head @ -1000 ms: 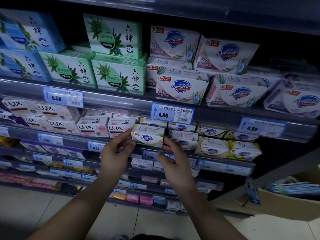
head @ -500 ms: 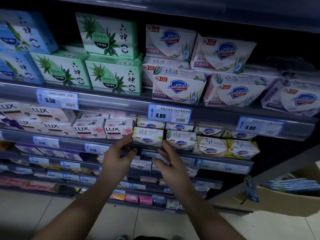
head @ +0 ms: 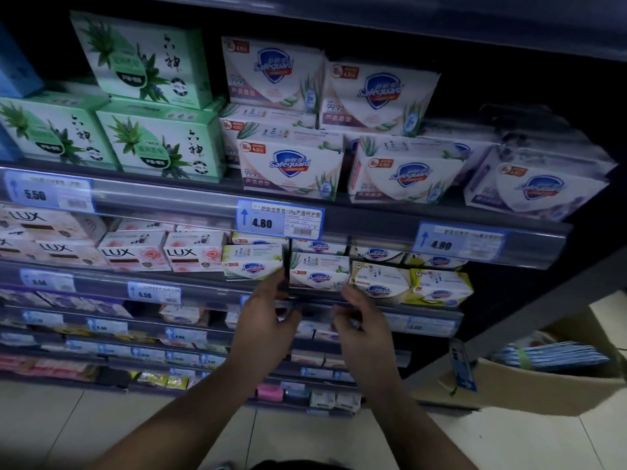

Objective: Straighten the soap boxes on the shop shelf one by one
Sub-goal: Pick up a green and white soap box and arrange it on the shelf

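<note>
Now the green-white Safeguard box (head: 252, 262) is sitting square on the shelf (head: 210, 289) just below the 4.80 price tag (head: 280, 218), no longer lifted between both hands as before. Left hand (head: 268, 317) is touching its lower right corner with loose fingers. Right hand (head: 363, 320) is hanging released, fingers loosely curled, lower right of the tag. Box is showing glossy rectangular cardboard with sharp edges.

The left hand (head: 268, 320) and right hand (head: 363, 330) are bare, as are both forearms (head: 190, 412) down to the frame's edge.
</note>
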